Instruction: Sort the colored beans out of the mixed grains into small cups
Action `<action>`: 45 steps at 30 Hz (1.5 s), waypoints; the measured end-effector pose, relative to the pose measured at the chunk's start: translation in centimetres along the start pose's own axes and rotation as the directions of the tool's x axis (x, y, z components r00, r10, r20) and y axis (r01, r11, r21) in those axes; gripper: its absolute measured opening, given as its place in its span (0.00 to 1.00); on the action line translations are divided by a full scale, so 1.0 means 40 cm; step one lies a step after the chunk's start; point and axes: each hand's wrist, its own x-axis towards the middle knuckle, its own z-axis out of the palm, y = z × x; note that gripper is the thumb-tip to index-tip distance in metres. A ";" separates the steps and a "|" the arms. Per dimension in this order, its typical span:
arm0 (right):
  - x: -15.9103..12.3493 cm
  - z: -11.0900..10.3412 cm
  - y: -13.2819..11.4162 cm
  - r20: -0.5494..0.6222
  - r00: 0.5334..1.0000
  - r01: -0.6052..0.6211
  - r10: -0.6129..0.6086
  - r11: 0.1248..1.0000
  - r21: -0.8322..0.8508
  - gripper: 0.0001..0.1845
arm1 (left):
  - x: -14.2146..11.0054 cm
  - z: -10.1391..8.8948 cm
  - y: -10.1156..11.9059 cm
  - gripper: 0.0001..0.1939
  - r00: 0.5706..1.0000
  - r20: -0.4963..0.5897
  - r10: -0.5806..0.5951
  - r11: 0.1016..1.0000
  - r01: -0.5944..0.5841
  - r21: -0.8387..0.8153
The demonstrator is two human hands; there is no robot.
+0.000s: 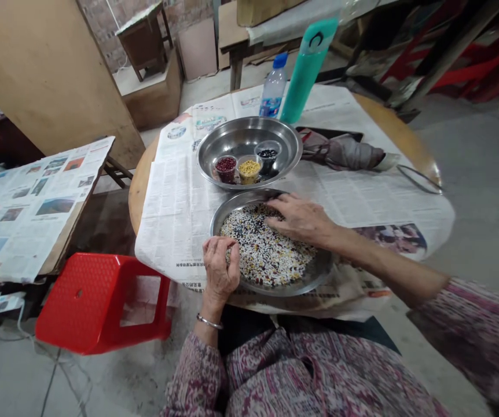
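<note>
Far basin (227,143) blocks the space just beyond the near basin (324,271); holds cups of red (226,167), yellow (249,168) and black (268,155) grains. Water bottle (274,87), teal bottle (309,72) stand behind, grey bundle (340,152) right. Red stool (84,298) on floor, left. Grain mix (271,252) lies in near basin, at newspaper-covered table's (180,197) near side. Hands apart: left hand (221,266), fingers curled at left rim, can't tell if gripping; right hand (299,219) palm down, fingers spread over mix.

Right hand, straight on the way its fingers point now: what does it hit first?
Right hand: most likely the loose white, black and yellow grains just past its fingertips. Depth is unclear; if the fingers are above them, the far wall of the round steel basin holding them comes first.
</note>
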 end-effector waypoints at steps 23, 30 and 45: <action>-0.053 0.024 -0.022 0.005 0.973 0.230 -0.230 0.972 -0.057 0.13 | 0.002 -0.003 0.006 0.09 1.000 0.007 0.014 1.000 -0.014 0.020; -0.108 0.029 -0.034 0.042 0.979 0.201 -0.201 0.980 0.002 0.12 | 0.001 -0.003 0.006 0.08 1.000 0.011 0.006 1.000 -0.006 0.028; -0.017 -0.023 -0.027 0.133 0.965 0.225 -0.228 0.974 0.033 0.14 | 0.005 -0.010 0.016 0.10 0.997 0.076 0.013 0.999 -0.016 0.034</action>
